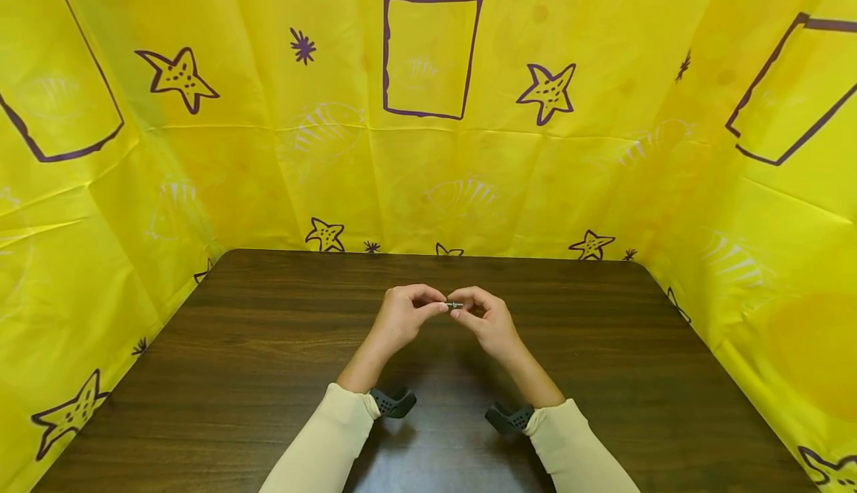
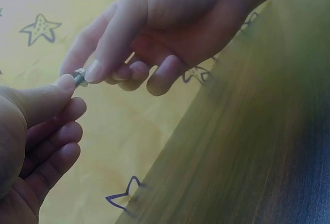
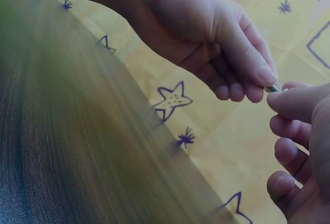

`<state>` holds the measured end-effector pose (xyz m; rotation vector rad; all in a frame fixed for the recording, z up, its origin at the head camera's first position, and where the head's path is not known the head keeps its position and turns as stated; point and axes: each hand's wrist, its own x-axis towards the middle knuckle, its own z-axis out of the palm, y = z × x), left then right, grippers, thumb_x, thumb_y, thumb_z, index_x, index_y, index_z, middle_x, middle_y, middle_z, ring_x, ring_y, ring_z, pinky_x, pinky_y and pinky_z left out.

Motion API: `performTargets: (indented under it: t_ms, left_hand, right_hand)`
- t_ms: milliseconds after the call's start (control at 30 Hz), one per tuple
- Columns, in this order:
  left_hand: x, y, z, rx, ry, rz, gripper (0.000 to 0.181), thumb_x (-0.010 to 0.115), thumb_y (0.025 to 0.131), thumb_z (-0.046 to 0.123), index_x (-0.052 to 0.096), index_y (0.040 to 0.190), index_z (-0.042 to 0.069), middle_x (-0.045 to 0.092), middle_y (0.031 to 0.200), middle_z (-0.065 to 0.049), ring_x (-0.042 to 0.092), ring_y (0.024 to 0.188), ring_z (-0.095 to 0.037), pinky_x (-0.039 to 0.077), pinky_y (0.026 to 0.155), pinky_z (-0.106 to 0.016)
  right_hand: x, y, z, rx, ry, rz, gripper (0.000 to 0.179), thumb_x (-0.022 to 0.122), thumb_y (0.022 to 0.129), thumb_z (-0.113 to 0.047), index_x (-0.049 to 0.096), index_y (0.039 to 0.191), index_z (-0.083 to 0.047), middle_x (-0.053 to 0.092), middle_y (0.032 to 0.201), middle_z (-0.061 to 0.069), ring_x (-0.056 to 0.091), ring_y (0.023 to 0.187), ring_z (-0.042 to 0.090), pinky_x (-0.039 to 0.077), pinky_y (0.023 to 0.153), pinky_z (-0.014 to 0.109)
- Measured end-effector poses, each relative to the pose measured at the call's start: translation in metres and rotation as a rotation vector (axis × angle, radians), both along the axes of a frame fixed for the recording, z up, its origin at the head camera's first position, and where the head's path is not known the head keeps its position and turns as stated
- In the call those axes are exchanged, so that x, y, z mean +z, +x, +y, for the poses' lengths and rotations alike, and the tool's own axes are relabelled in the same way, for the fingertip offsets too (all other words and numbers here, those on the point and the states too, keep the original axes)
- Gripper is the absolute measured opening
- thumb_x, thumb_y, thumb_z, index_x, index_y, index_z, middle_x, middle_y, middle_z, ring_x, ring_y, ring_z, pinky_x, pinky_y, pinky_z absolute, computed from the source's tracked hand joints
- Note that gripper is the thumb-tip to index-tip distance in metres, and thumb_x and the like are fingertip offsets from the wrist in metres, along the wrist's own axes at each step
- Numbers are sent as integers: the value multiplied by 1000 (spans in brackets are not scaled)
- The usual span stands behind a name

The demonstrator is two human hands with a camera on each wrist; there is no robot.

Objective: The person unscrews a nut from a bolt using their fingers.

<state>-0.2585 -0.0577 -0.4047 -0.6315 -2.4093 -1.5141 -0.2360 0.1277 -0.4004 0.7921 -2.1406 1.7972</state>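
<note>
A small silver bolt [image 1: 454,305] with a threaded shank and a wider, ring-like part is held level between both hands, above the dark table. My left hand [image 1: 405,316] pinches one end of it between thumb and index finger. From the other side my right hand [image 1: 487,320] pinches it with thumb and fingertips, close to the wider part. In the left wrist view the threads of the bolt [image 2: 79,78] show between the two thumbs. Fingertips cover most of the bolt [image 3: 272,88] in the right wrist view. The other fingers of both hands are loosely curled.
The dark wood-grain table [image 1: 268,344] spreads out under both forearms. A yellow cloth [image 1: 254,24] printed with stars and fish hangs behind it and along both sides. Each wrist wears a dark camera mount [image 1: 395,402] at the sleeve's end.
</note>
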Motion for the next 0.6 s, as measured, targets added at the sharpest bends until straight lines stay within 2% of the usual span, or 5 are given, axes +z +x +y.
performTargets:
  t_ms: [167,233,333,433,600]
  left_hand:
    - [0,0,0,-3,-7,4,11,77,84,16,75,90,7,71,83,6,63,75,-11,52,67,-29]
    - [0,0,-1,-10,-7,8,10,77,84,16,75,90,8,71,82,6,63,75,-11,52,67,-29]
    - [0,0,-1,-15,-7,12,9,77,84,16,75,90,9,71,82,7,63,74,-10,52,67,-29]
    - [-1,0,-1,-16,-14,16,10,77,84,16,76,90,8,70,81,7,63,73,-10,52,66,-29]
    - [0,0,0,-19,-23,23,12,78,83,16,76,90,7,70,81,8,62,74,-10,52,67,-29]
  right_hand:
    - [1,1,0,4,14,-18,29,70,83,10,61,111,13,53,68,13,49,61,10,42,57,21]
    - [1,1,0,-14,29,-42,25,69,86,6,63,109,12,53,67,12,48,59,11,40,54,21]
    - [3,3,-1,-50,50,-86,13,63,93,-1,67,98,10,52,64,16,48,57,21,41,53,24]
    - [4,4,-2,-93,90,-124,27,54,100,-8,66,80,6,53,62,20,50,59,29,42,56,26]
    - [6,6,-2,-119,149,-140,43,47,104,-12,64,70,7,50,58,25,45,53,16,36,54,24]
